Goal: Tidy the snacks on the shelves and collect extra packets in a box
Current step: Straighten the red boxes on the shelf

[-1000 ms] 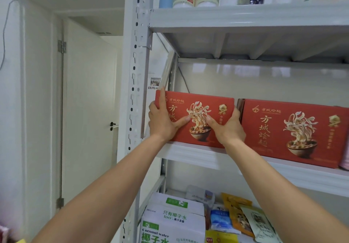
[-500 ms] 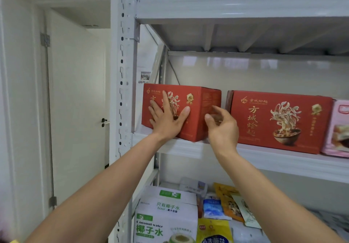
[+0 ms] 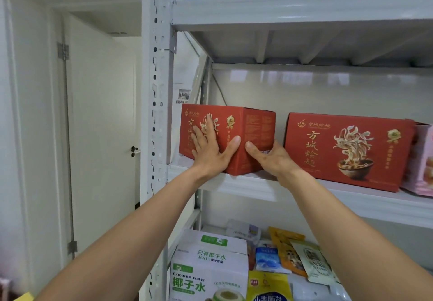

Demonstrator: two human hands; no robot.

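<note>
A box stands cornerwise on the shelf between the hands, the left hand flat on its front and the right hand against its side. A second box stands right of the right hand. Below the hands, a carton sits left of packets.

- The left red noodle box now sits turned, with its corner facing out and its end panel showing.
- The left hand lies flat on its front; the right hand presses the end panel.
</note>
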